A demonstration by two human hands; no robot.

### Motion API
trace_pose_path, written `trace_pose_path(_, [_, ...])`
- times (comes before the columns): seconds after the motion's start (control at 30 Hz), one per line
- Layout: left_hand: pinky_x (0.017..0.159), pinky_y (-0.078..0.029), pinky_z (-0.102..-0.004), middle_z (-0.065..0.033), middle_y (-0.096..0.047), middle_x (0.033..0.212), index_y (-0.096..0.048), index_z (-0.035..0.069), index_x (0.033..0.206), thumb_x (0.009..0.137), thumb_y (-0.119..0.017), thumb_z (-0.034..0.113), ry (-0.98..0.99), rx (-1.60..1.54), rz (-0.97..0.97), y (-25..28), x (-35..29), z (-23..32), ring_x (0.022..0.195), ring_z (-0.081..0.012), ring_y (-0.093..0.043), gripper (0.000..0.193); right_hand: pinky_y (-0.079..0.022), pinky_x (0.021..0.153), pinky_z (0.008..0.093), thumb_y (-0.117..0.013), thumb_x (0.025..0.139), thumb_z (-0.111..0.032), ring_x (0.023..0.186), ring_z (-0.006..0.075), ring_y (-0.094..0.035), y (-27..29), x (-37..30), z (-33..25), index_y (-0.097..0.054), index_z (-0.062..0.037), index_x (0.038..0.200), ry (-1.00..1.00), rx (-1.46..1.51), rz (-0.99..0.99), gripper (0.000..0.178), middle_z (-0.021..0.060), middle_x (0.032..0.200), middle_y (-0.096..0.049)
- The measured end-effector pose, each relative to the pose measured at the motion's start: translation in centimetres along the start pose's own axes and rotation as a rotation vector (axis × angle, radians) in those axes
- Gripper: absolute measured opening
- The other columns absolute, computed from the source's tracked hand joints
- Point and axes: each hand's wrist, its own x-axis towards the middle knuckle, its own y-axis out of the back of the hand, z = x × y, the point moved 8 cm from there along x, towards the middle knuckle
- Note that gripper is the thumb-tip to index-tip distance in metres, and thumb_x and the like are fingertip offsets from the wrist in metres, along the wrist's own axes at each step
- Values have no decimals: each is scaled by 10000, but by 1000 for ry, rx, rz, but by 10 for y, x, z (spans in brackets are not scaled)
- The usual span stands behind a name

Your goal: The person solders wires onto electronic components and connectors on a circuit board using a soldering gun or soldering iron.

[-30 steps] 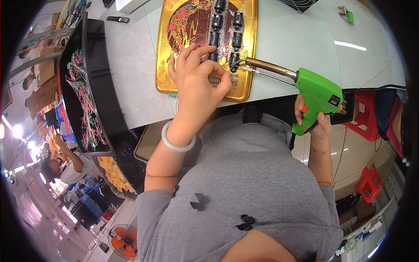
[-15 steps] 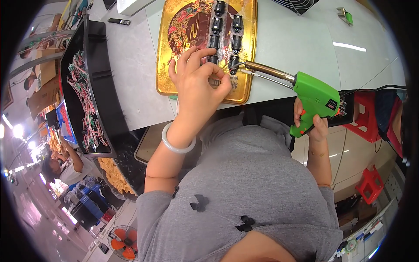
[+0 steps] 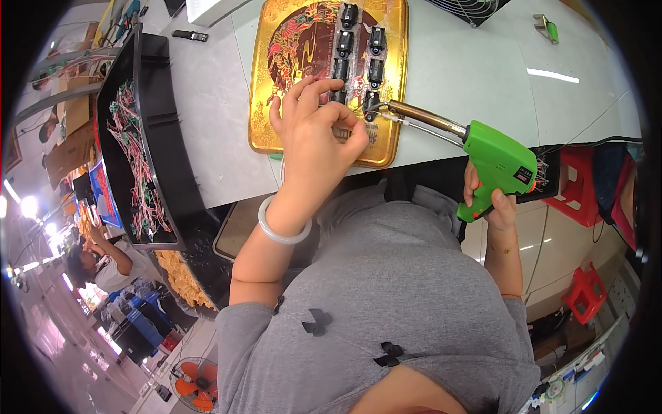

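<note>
Right at the front edge of the tabletop (image 3: 476, 76), the right hand (image 3: 491, 200) is wrapped tight around the grip of a green soldering gun (image 3: 498, 162). Its long metal barrel runs left and a bit away from the person, so the tip sits on one of the small black parts (image 3: 371, 102) near the front edge of a gold tray (image 3: 265, 103). The left hand (image 3: 318, 141) is curled on that tray just left of the tip, fingertips pinching or pressing something small; can't quite tell what. More black parts sit in two rows up the tray. Off the left edge there's a black bin (image 3: 162, 117) of red-wired pieces. White worktop, busy workshop floor beyond, red stools (image 3: 585, 293) to the right.
</note>
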Motion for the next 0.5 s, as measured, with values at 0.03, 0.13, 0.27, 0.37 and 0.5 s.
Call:
trace_pose_path(0.03, [957,-185,-527,-21,-548,1029,-574,103,563,601,-669,151,1,-2,-1,-1,0,-1,1105,-285,-409,113,-373,437,196,-544,771,-487,530,111,-420,-1,0,0,-472,21,798,-2,0,-5,514,103,698,-432])
trace_pose_path(0.13, [957,-185,-527,-22,-547,1030,-573,103,561,599,-669,150,5,1,6,0,0,0,1101,-280,-412,113,-375,438,200,-544,771,-482,530,112,-417,-1,0,-1,-467,21,797,-4,-5,5,509,98,695,-424])
trace_pose_path(0.27, [958,-186,-525,-25,-548,1028,-572,101,560,599,-665,149,14,-16,0,0,1,-1,1096,-276,-414,112,-376,441,198,-542,767,-494,541,114,-427,2,-2,1,-481,28,833,3,-17,-9,529,117,716,-447])
trace_pose_path(0.37, [959,-187,-523,-30,-548,1028,-572,100,560,599,-660,148,12,-14,3,0,1,0,1091,-274,-417,108,-390,452,206,-541,760,-493,582,133,-465,4,-2,-4,-493,55,944,-1,-45,-7,580,171,799,-506])
trace_pose_path(0.5, [958,-189,-523,-35,-548,1028,-573,96,562,600,-655,146,19,-10,-3,0,0,0,1087,-274,-419,104,-417,489,224,-527,761,-480,697,167,-503,3,10,-13,-430,51,1135,72,33,-81,657,230,942,-531])
